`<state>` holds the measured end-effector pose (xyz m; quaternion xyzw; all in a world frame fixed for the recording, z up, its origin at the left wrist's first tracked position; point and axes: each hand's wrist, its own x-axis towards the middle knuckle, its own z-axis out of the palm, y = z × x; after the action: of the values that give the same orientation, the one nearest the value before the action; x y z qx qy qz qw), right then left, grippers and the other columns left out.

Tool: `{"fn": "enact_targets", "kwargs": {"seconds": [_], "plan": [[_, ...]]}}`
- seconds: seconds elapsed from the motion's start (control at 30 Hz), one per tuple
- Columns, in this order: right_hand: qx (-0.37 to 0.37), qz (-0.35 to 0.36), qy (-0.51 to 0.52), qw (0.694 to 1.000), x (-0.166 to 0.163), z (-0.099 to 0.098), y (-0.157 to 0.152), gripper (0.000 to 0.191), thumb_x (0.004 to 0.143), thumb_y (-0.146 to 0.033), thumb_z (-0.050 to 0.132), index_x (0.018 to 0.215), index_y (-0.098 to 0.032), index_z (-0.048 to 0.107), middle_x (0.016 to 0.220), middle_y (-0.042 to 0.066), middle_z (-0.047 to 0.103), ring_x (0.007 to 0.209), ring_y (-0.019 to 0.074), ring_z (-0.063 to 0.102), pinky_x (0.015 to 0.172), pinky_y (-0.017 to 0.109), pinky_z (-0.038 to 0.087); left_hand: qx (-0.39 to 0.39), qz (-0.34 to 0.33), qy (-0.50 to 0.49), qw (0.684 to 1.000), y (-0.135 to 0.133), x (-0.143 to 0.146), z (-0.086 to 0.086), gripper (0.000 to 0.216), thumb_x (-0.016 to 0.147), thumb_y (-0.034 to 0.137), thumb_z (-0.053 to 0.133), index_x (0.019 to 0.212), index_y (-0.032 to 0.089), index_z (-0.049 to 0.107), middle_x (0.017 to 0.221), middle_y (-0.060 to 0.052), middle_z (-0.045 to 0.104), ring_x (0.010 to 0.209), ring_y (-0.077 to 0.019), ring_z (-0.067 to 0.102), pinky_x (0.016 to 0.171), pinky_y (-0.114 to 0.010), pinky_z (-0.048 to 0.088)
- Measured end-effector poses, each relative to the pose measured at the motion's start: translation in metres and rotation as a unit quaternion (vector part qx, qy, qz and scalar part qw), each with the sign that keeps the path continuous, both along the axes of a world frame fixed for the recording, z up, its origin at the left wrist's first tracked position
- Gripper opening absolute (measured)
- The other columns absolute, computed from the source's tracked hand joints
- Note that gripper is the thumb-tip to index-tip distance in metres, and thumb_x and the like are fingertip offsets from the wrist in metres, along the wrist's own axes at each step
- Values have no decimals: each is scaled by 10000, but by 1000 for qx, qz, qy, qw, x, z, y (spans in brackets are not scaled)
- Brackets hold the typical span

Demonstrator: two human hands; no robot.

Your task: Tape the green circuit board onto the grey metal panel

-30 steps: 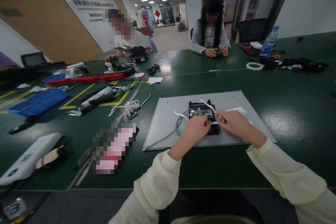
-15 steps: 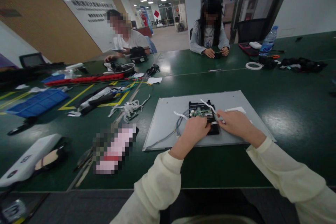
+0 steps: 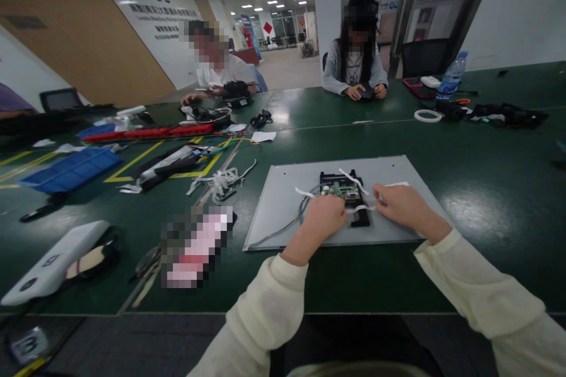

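Observation:
A grey rectangular panel [image 3: 283,188] lies on the green table. On it is a black frame [image 3: 361,219] with a green circuit board [image 3: 339,191] inside. My left hand [image 3: 325,216] is closed at the frame's near left part, its fingertips hidden against a white strip [image 3: 361,208]. That strip runs across the frame to my right hand [image 3: 400,205], whose thumb and fingers are pinched at its other end. Another white strip [image 3: 352,181] slants over the frame's top right, and a third [image 3: 304,192] sticks out at its left. Grey cables [image 3: 283,230] lead from the frame down the panel's left side.
Left of the panel are a phone [image 3: 201,247], a heap of white strips [image 3: 224,181] and a blue tray [image 3: 71,171]. A white tape ring [image 3: 427,115] and a water bottle [image 3: 451,78] stand at the far right. Two people sit across the table.
My right hand has moved slightly right, away from my left hand, and more of the white strip between them shows. My left hand stays at the frame. The view has tilted up a little.

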<state>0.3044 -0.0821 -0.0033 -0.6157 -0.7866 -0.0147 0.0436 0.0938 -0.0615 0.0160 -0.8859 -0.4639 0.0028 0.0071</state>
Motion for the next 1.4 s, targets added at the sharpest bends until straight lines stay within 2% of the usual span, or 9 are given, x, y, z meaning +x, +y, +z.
{"fn": "enact_targets", "kwargs": {"seconds": [0.17,0.37,0.7,0.87,0.97,1.1,1.17,1.27,1.4], "plan": [[34,-36,7,999,-12,-1,-2,177,882,-283,425,978,-211,554,774,37,668,680,175,605,575,267,231,3,-2,-5,1000,2,0,-1,270,853,287,494,832,133,715,798,-144,688,799,-272,664,745,-378,514],[16,-28,-10,999,-22,-1,-1,149,879,-267,440,951,-203,553,784,53,673,677,181,608,560,265,236,4,4,-10,1000,2,7,-1,354,893,366,458,863,129,720,813,-142,691,809,-260,667,758,-370,515],[24,-13,-37,999,-23,-1,-2,167,872,-254,430,984,-198,540,774,60,669,673,192,612,542,281,205,11,-30,-3,999,1,20,-3,289,870,252,460,857,107,710,821,-159,695,806,-282,678,722,-382,526],[42,-20,-10,999,-20,-5,-3,150,874,-267,434,948,-203,548,758,45,660,666,181,602,549,280,199,3,-55,-3,998,4,9,0,281,860,255,467,820,127,715,799,-147,700,786,-255,670,735,-350,504],[68,-31,36,997,-16,-8,-2,136,868,-265,447,947,-210,544,743,22,652,650,164,589,549,272,194,17,1,-29,999,16,-13,8,288,861,281,454,773,172,706,784,-105,702,778,-230,660,701,-306,479],[98,-40,87,991,-15,-10,-2,113,868,-254,458,934,-210,538,704,-2,629,606,137,552,545,254,201,84,196,-47,976,43,-52,20,352,907,331,362,881,173,675,853,-114,699,848,-236,650,719,-303,457],[103,-33,95,990,-15,-12,-1,97,864,-252,470,920,-211,537,692,-10,621,590,131,535,539,248,201,71,256,-33,963,55,-69,21,347,896,370,388,1002,153,636,920,-135,693,881,-262,646,711,-320,457],[103,-18,102,989,-17,-14,-1,81,855,-241,488,910,-209,539,689,-14,618,587,127,525,537,241,203,14,275,-19,961,68,-86,15,405,875,471,428,1038,147,609,975,-148,682,918,-278,636,711,-324,453],[107,-16,111,988,-16,-17,1,91,853,-239,500,923,-209,551,689,-14,615,585,124,522,537,239,212,-29,239,-65,968,77,-96,0,323,837,459,502,868,166,636,895,-118,689,856,-246,632,680,-299,437]]}}
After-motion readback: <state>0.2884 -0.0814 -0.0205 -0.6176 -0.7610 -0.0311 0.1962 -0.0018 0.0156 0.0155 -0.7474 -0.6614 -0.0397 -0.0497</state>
